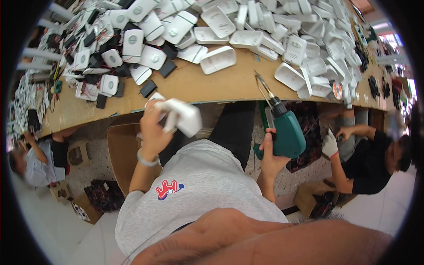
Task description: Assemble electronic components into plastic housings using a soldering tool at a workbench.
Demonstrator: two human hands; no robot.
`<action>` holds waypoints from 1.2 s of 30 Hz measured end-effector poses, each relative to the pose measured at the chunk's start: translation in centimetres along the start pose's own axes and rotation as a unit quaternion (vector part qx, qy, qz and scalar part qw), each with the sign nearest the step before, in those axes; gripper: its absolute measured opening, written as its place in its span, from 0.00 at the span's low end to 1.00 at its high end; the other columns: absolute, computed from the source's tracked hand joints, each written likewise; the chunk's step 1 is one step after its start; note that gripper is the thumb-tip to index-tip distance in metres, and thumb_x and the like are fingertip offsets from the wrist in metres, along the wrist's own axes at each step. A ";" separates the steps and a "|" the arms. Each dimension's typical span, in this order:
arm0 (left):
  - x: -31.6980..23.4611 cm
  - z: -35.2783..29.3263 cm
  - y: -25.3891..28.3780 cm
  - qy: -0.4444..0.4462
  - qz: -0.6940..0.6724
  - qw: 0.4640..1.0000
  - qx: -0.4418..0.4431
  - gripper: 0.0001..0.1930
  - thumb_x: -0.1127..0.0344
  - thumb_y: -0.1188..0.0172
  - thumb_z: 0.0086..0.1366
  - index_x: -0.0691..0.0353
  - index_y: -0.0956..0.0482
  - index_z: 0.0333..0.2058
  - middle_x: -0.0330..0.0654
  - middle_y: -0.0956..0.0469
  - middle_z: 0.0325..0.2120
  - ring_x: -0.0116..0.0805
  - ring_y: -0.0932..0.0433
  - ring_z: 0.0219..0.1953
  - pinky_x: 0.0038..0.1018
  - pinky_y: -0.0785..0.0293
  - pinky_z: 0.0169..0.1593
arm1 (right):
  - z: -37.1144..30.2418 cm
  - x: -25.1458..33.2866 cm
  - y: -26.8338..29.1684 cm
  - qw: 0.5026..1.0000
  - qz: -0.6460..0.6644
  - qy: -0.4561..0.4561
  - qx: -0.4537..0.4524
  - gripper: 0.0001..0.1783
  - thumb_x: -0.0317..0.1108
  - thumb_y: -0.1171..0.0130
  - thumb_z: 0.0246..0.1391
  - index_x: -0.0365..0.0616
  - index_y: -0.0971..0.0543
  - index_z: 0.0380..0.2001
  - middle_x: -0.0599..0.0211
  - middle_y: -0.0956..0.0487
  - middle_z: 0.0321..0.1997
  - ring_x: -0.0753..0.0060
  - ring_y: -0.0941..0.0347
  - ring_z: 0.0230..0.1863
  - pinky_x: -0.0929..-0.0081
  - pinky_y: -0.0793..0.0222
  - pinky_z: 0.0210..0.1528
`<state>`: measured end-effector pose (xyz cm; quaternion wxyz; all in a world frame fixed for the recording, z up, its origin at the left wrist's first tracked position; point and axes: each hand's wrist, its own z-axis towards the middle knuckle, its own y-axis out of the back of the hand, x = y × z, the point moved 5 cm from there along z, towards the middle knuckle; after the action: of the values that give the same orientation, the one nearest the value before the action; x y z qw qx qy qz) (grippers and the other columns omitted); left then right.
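My left hand (152, 132) is closed on a white plastic casing (189, 120), raised in front of the table edge. Motion blurs the casing, and I cannot tell whether it is one part or two. In my right hand (270, 152) is a green soldering gun (289, 134) with a black collar. Its thin metal tip and a slim side tube point away from me, over the table's near edge. Closest to the left hand on the table lies a small black box (148, 88).
White shells (289, 77) are heaped across the far and right side of the brown table (190, 81). White units with black boxes and wires (132, 44) pile up at left. A cardboard box (128, 150) stands below the edge. Co-workers sit at left (42, 161) and right (366, 159).
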<state>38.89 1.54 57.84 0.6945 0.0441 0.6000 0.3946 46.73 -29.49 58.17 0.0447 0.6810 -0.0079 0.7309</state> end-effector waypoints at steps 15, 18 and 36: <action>29.9 -25.7 11.5 0.083 -0.732 0.588 -0.333 0.15 0.65 0.45 0.71 0.65 0.23 0.52 0.46 0.21 0.50 0.43 0.27 0.56 0.48 0.40 0.68 | -0.1 1.6 -4.8 0.996 -0.029 0.029 0.077 0.11 0.22 0.39 0.60 0.33 0.24 0.44 0.57 0.19 0.39 0.82 0.32 0.20 0.83 0.36 0.22; 37.0 -34.4 9.6 0.177 -0.672 0.524 -0.493 0.13 0.66 0.46 0.72 0.66 0.23 0.50 0.46 0.20 0.49 0.42 0.25 0.55 0.46 0.32 0.64 | -0.2 1.9 -4.7 0.996 -0.040 0.032 0.069 0.10 0.22 0.39 0.60 0.32 0.24 0.44 0.57 0.19 0.38 0.83 0.33 0.19 0.84 0.37 0.22; 27.4 -23.1 4.1 0.431 0.251 0.770 -0.397 0.13 0.69 0.40 0.64 0.74 0.23 0.42 0.49 0.22 0.38 0.38 0.23 0.38 0.33 0.24 0.42 | 0.6 2.6 -3.8 0.999 -0.031 0.024 0.023 0.11 0.24 0.35 0.57 0.34 0.21 0.43 0.64 0.18 0.37 0.83 0.29 0.22 0.84 0.32 0.23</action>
<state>15.92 11.29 31.75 0.1948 -0.2612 0.5939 0.7356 47.40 -25.62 60.62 0.0512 0.6640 0.0312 0.7453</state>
